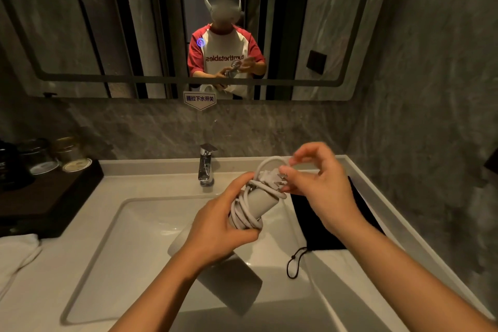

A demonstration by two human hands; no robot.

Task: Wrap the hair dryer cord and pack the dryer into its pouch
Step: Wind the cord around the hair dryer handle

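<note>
Status: cord wrap nearly complete; packing not started.

Left hand (215, 226), centre of frame, is closed around the hair dryer (260, 203), gripping the handle w/ fingers over the coils. Dryer is held above the sink (113, 245), handle pointing up toward the faucet (206, 167); the wider body shows below the left wrist, lower centre.

Cord (244, 214) is wound in several turns round the handle. Coils look loose but stacked. One free loop arcs up at the top end, and the plug (272, 178) sits there w/ prongs visible.

Right hand (320, 186), centre right, is narrowed to a pinch: thumb and forefinger hold the last loop of cord just beside the plug. Other fingers curled, not gripping anything.

Pouch (323, 226), black, lies flat on the counter at the right rim of the sink, partly behind the right forearm. Its drawstring (295, 261) hangs over the basin edge, lower centre right. Cannot tell if the mouth is open.

Done (judged): main wrap, approx. all cord length taken up.
Left (judged): tuck or secure plug end so coils do not spring loose; pick up pouch; open mouth; insert dryer; pull drawstring.

Risk: loose coils may slip off handle during transfer to pouch.
</note>
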